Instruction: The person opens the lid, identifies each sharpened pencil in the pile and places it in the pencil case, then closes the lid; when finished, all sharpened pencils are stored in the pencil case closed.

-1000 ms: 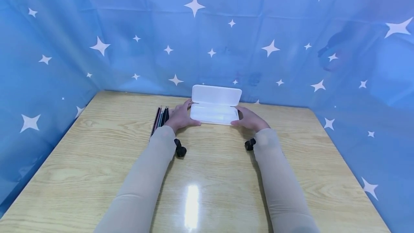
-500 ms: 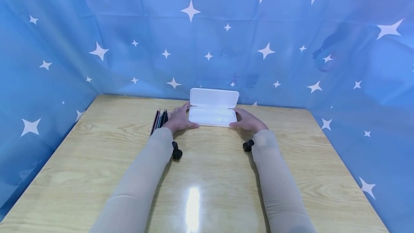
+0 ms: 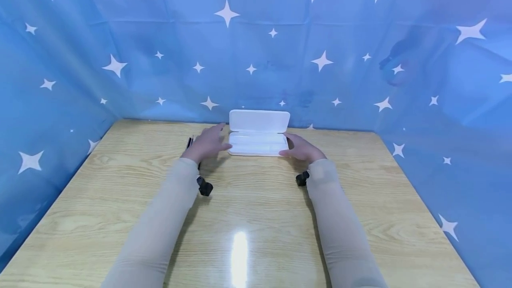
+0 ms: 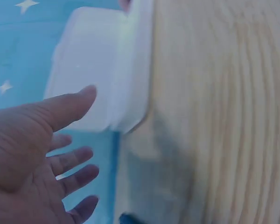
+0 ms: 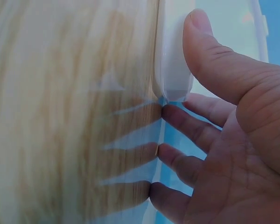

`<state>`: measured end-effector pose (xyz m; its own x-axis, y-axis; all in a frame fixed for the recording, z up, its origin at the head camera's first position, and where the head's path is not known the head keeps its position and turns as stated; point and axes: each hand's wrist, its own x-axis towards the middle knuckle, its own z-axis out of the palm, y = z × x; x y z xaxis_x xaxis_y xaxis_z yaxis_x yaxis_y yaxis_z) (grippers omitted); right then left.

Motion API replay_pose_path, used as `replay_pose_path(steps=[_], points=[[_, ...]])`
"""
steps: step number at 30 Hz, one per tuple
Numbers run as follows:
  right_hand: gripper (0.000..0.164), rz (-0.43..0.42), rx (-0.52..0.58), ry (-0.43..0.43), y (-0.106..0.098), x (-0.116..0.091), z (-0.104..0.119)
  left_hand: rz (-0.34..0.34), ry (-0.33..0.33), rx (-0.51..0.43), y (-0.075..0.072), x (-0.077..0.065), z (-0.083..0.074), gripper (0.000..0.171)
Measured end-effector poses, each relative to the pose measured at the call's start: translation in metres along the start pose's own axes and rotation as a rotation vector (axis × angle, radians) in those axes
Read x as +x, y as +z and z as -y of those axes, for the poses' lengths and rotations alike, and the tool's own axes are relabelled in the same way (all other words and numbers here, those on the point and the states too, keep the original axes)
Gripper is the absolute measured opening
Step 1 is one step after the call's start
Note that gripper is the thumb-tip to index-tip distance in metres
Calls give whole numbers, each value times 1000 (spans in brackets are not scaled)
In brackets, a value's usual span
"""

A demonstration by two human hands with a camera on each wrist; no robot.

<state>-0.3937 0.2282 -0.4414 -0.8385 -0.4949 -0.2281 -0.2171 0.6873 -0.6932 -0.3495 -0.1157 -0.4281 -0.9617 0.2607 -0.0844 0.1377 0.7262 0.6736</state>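
Observation:
A white pencil case [image 3: 258,144] lies at the table's far edge, its lid [image 3: 259,121] raised and leaning back. Inside, the tray looks bare. My right hand [image 3: 301,148] holds the case's right end, the thumb along its front and the fingers round the end; in the right wrist view, several fingertips [image 5: 165,111] meet the tabletop. My left hand [image 3: 206,142] hovers just off the left end, fingers spread and holding nothing, the thumb overlapping the case in the left wrist view. Dark pens or pencils [image 3: 190,142] lie beside my left hand, mostly hidden behind it.
The wooden table [image 3: 256,199] ends at a blue star-patterned curtain [image 3: 256,43] right behind the case. A second curtain side hangs along the left, another along the right. Black wrist cameras [image 3: 205,186] sit under both sleeves.
My left hand has let go of the case's left end and moved left, now covering most of the pens and pencils. The right hand stays at its end; the head view shifts slightly.

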Motion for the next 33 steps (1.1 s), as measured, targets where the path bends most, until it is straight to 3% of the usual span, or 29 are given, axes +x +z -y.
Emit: replay_pose_path(steps=[5, 11, 21, 33], points=[[78, -13, -16, 5, 0, 2, -2, -59, 44, -105, -19, -22, 10, 61], [75, -9, -20, -18, 1, 4, -7, -72, 11, -263, -29, -45, 17, 59], [73, 1, 14, -40, 0, 6, -5, -39, 2, -430, -28, -48, 25, 60], [76, 7, 27, -9, 1, 9, -8, -28, -31, -336, -34, -50, 31, 67]])
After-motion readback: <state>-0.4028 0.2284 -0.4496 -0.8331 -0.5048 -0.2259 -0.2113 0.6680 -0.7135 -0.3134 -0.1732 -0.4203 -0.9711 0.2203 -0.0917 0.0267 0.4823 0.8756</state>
